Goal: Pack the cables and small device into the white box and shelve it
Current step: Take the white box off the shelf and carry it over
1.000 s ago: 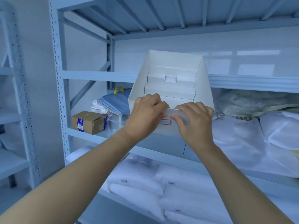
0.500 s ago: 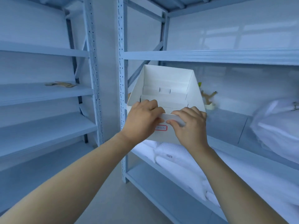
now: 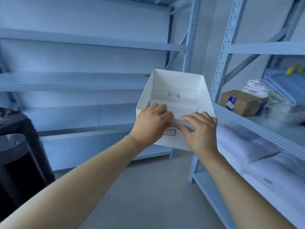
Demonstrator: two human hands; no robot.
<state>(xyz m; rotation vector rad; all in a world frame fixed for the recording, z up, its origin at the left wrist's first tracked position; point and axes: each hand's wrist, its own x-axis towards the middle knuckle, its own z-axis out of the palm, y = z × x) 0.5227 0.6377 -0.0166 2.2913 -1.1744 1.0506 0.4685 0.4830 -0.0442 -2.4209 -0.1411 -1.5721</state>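
1. Compared with 0.5 s ago, the view is turned left: a black bin is now seen at lower left.
2. The white box, open-topped with a red-outlined label, is held mid-frame off the shelving, its front rim gripped by the left hand and right hand.

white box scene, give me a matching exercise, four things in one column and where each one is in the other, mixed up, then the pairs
Things:
1. white box
2. brown cardboard parcel
3. black bin
4. yellow handle

Places:
A. on the floor at the far left
B. held in the air by the left hand and the right hand
C. topmost on the right-hand rack, above folded blue cloth
D. on the right-hand rack's shelf, near the upright post

Pairs: 1-B, 2-D, 3-A, 4-C
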